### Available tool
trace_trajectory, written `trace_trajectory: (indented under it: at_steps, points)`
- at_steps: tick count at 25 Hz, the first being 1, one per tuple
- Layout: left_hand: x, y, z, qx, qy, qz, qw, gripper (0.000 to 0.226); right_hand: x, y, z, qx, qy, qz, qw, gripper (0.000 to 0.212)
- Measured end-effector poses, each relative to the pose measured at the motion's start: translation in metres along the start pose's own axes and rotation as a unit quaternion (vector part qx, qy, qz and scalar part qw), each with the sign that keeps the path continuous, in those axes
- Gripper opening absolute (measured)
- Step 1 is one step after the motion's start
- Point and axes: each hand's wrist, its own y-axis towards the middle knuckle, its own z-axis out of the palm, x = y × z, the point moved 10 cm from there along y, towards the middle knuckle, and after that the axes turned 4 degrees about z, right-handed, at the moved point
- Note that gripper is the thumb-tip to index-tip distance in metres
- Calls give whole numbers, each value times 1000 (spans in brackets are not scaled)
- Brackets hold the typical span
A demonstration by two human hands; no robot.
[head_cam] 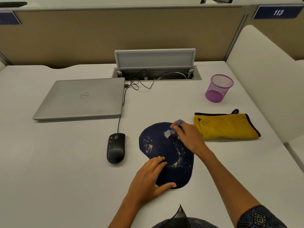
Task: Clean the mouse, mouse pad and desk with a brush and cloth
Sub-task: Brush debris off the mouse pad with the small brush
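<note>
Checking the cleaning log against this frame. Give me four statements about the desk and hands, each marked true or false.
1. The right hand holds the blue brush over the mouse pad. True.
2. The left hand grips the mouse. False: it rests on the mouse pad.
3. The yellow cloth lies untouched on the desk. True.
4. The laptop is open. False: its lid is closed.

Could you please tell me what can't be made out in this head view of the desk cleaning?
- Brush bristles: motion-blurred.
- Mouse pad near-left part: covered by left hand.
- Brush handle: partly hidden in right hand.
- Sign, top left: cut off by the edge.
</note>
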Motion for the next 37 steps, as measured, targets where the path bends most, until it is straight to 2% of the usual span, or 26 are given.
trace_trajectory:
  at_steps: [3, 5, 6, 8, 10, 14, 16, 17, 20, 21, 25, 26, 28, 30, 32, 34, 36, 37]
  points:
    - [0, 0, 0, -4, -4, 1, 1000, 68, -23, 7, -32, -109, -91, 71, 987, 26]
    - [0, 0, 0, -6, 0, 3, 1000, 67, -24, 5, -33, -131, -37, 76, 988, 25]
    - [0, 0, -1, -6, 0, 4, 1000, 67, -17, 3, -27, -112, 19, 60, 992, 22]
    - [0, 0, 0, -3, 3, 4, 1000, 67, -3, 0, -2, -26, 113, 22, 993, 17]
    - [0, -1, 0, -2, 5, 2, 1000, 68, 0, 0, 11, 18, 125, 6, 992, 15]
    - [-1, 0, -1, -3, 5, 2, 1000, 68, -36, 8, -20, -116, 36, 95, 988, 21]
    - [0, 0, 0, -3, 1, 1, 1000, 68, -32, 5, -29, -149, 36, 81, 985, 23]
    - [1, -1, 0, -2, -3, 0, 1000, 68, -22, 4, -24, -130, 66, 57, 988, 21]
    - [1, 0, 0, 1, -5, -1, 1000, 68, 4, -4, 16, 3, 126, 10, 992, 17]
    - [1, 0, 0, 2, -3, -1, 1000, 68, 3, -4, 20, 5, 111, 17, 994, 18]
    - [0, 0, -1, -3, 0, 0, 1000, 68, -20, -6, -20, -149, -48, 101, 982, 25]
    - [0, 0, -1, -4, 0, 2, 1000, 68, -19, -8, -27, -173, -43, 99, 979, 25]
    - [0, 0, -1, -6, -1, 2, 1000, 68, -8, -3, -18, -134, 54, 55, 988, 22]
    - [0, 0, -1, -5, 0, 2, 1000, 68, 5, -1, 11, -21, 137, 16, 990, 20]
    - [0, 0, -1, -8, 6, 5, 1000, 68, 5, -1, 23, 13, 122, 15, 992, 21]
    - [-1, 0, -2, -11, 6, 10, 1000, 67, -10, -1, 5, -57, 36, 64, 996, 24]
    - [-1, 1, -2, -14, 3, 10, 1000, 68, -31, -3, -24, -136, -79, 120, 980, 29]
    - [-1, 1, -2, -15, 3, 8, 1000, 68, -38, -3, -34, -159, -79, 130, 975, 30]
